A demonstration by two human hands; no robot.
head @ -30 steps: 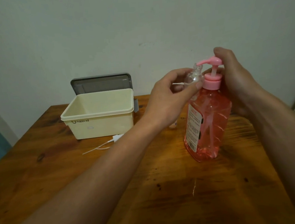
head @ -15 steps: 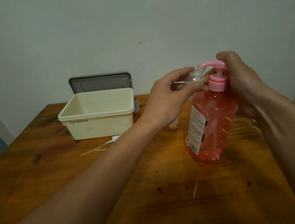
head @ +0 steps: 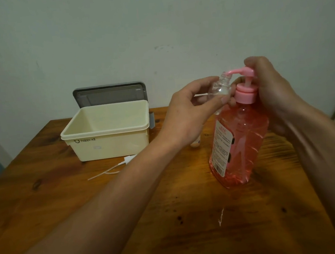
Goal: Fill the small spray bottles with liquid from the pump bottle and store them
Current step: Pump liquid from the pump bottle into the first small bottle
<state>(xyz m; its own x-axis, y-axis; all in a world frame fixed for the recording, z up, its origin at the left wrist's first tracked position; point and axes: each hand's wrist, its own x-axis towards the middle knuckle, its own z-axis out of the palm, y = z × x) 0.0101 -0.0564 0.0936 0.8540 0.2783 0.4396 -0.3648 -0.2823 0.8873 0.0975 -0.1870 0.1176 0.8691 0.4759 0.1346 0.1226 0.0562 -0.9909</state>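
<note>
**Item 1: small spray bottle** [head: 220,87]. Clear, uncapped, no pink liquid visible inside. I hold it in the air, tilted, with its open mouth right at the spout tip. A second ago the mouth sat a little to the left of the spout; it now lines up with it.

**Item 2: my left hand** [head: 193,112]. Thumb and fingertips are pinched on the small bottle's body, and this grip is unchanged.

**Item 3: pump bottle** [head: 240,141]. Upright on the table [head: 169,217], nearly full of pink liquid, label facing left.

**Item 4: pump head** [head: 242,71]. Pink, with the stem showing above the collar about as much as before (so I judge no full stroke has gone down yet).

**Item 5: my right hand** [head: 270,90]. Fingers are curled over the back and top of the pump head, clamped on it and ready to press.

**Item 6: cream box** [head: 103,133]. Open, well to the left. A grey lid [head: 110,94] stands behind it against the wall. Nothing shows in the part of its inside that I can see.

**Item 7: white piece with a thin tube** [head: 113,168]. It lies on the table in front of the box and is probably the sprayer top.

**Item 8: small pale object** [head: 195,143]. Mostly hidden behind my left wrist, so I cannot tell what it is.

**Status.** Alignment looks finished and filling is about to begin. The narrow mouth risks a spill if my left hand drifts during the press.
</note>
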